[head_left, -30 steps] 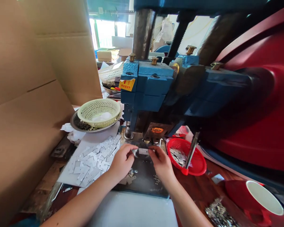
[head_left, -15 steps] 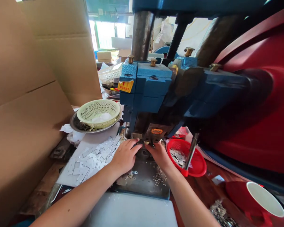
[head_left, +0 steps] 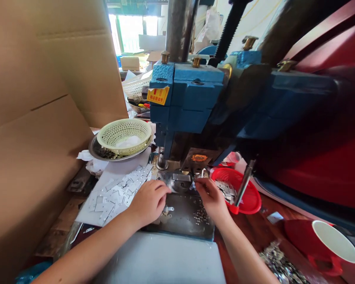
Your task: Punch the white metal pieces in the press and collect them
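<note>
A blue press (head_left: 192,98) stands over a dark metal die (head_left: 182,179) with a flat rectangular block on it. At the left front of the die, my left hand (head_left: 148,199) is closed, fingers together; whether anything is in them is hidden. On the right side my right hand (head_left: 212,199) is closed in a pinch by the die's edge, with small shiny bits near its fingertips, too small to name. Thin flat metal plates (head_left: 115,195) lie scattered on a white board to the left. Small metal pieces (head_left: 167,213) rest on the press base (head_left: 183,228) between my hands.
A red plastic basket (head_left: 254,201) with metal plates stands at the right, a metal rod in front of it. At the left, a pale green basket (head_left: 124,136) sits in a metal bowl. A red cup (head_left: 301,236) lies near a pile of metal parts (head_left: 279,262). Cardboard (head_left: 32,157) walls the left.
Both hands have drawn back from the die and moved apart, the left toward the left and the right toward the right. The block on the die now shows. The view has shifted slightly.
</note>
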Demonstrator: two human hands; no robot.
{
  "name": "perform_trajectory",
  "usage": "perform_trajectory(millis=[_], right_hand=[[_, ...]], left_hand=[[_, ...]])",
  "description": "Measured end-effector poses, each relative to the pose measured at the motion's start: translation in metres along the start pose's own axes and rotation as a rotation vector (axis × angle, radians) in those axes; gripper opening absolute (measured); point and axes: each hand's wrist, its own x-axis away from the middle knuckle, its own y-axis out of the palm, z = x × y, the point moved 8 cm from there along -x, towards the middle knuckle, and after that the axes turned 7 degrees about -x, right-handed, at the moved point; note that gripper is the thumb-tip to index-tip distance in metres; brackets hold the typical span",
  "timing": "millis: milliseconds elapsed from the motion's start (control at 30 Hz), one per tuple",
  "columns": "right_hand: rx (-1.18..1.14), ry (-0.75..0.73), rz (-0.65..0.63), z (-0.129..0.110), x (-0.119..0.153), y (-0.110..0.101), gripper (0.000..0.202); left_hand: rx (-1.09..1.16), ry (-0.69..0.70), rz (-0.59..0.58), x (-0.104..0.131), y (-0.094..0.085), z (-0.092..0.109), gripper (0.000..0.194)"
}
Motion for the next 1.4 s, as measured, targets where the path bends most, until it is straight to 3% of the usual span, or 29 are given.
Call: perform_trajectory(millis=[100,200,467,633,800,967,1167,1400], right_hand=[[0.047,0.073,-0.031,0.01,0.023,-0.012,0.025],[0.142,0.057,-0.036,0.017,0.037,-0.019,0.024],[0.516,-0.274,-0.052,0.006,0.042,-0.008,0.026],[0.646,-0.399,-0.045,0.001,0.041,-0.001,0.023],[0.559,-0.4,-0.024,-0.007,0.035,0.001,0.02],[0.333,-0.369,0.048,-0.028,0.009,0.007,0.014],[0.557,-0.413,0.079,-0.05,-0.015,0.03,0.019],[0.615,-0.537,-0.019,-0.061,0.004,0.03,0.02]], left_hand=[[0.009,-0.039,-0.137,0.028,0.015,0.001,0.014],[-0.044,-0.109,-0.198,0.045,0.029,0.001,0.017],[0.014,-0.153,-0.231,0.05,0.041,0.006,0.008],[0.129,-0.206,-0.219,0.053,0.043,0.005,0.017],[0.366,-0.276,-0.101,0.034,0.023,-0.004,0.01],[0.551,-0.382,0.023,0.004,0.01,-0.022,0.014],[0.614,-0.432,0.083,-0.02,0.012,-0.032,0.015],[0.577,-0.393,0.126,-0.038,0.007,-0.033,0.014]])
